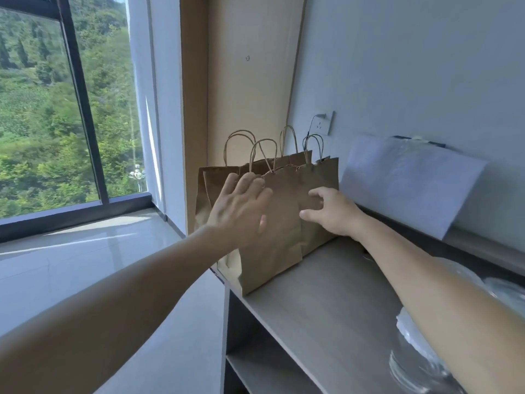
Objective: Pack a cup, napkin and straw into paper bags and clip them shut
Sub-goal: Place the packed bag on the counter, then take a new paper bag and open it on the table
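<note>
Several brown paper bags (279, 217) with twisted paper handles stand in a row at the far left end of a grey wooden shelf top (321, 302). My left hand (241, 209) lies flat, fingers straight, against the front of the nearest bags near their top edge. My right hand (331, 213) reaches in from the right with fingers and thumb spread and slightly bent, touching the front face of a bag further back. Neither hand grips anything. Clear plastic cups or lids (420, 354) show blurred at the lower right, partly hidden by my right forearm.
A pale sheet (409, 180) leans against the wall behind the shelf. A wall socket with a plugged cable (324, 122) sits above the bags. Open shelf compartments (255, 351) lie below the top. A large window (56, 109) and tiled floor are to the left.
</note>
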The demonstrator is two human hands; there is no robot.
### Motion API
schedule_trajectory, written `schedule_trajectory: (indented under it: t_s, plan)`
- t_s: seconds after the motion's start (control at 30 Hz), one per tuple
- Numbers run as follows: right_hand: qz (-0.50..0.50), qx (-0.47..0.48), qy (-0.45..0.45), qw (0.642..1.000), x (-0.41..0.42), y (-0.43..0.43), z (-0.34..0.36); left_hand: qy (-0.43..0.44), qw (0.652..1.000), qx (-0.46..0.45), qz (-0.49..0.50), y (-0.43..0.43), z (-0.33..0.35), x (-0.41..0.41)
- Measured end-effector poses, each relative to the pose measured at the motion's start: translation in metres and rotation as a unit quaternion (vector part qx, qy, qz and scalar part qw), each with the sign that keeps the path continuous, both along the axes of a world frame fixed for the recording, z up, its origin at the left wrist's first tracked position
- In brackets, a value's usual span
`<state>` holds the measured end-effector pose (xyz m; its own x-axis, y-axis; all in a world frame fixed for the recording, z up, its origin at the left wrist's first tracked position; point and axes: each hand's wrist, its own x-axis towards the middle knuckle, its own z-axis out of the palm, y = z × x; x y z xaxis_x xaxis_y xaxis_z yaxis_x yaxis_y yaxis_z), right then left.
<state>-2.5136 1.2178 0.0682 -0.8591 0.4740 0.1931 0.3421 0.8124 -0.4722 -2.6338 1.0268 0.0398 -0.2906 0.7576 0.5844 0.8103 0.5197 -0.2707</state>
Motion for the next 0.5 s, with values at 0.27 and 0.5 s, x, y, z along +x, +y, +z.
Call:
schedule_trajectory:
  t_s: [0.27,0.5]
  plan:
    - [-0.172,0.045,-0.002,0.984,0.161,-0.019,-0.006,-0.132,0.981,-0.075,-0.122,0.048,0.005,0.101]
    - [-0.325,0.048,0.018,0.944,0.33,-0.028,0.004,-0.155,0.95,-0.092,-0.254,0.091,0.028,0.235]
